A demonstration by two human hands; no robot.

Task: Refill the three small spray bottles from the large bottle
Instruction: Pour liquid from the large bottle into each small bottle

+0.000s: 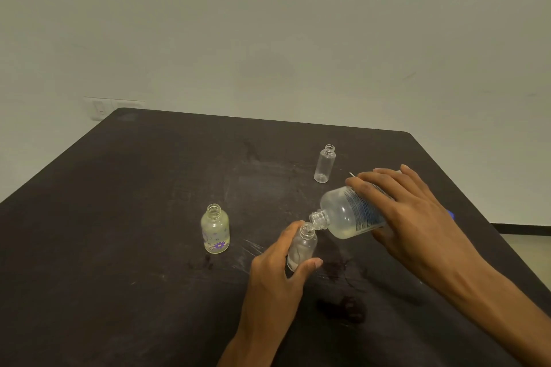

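Note:
My right hand grips the large clear bottle, tipped on its side with its open neck pointing left and down. That neck touches the mouth of a small clear bottle, which my left hand holds slightly tilted just above the table. Liquid lies low in the large bottle. A second small bottle with purple flower print stands uncapped to the left, nearly full of pale liquid. Uncapped and looking empty, a third small clear bottle stands farther back.
Everything sits on a dark, scuffed table against a pale wall. A blue object peeks out behind my right hand. A thin white piece shows just past my right fingers. A wall switch sits beyond the far left corner.

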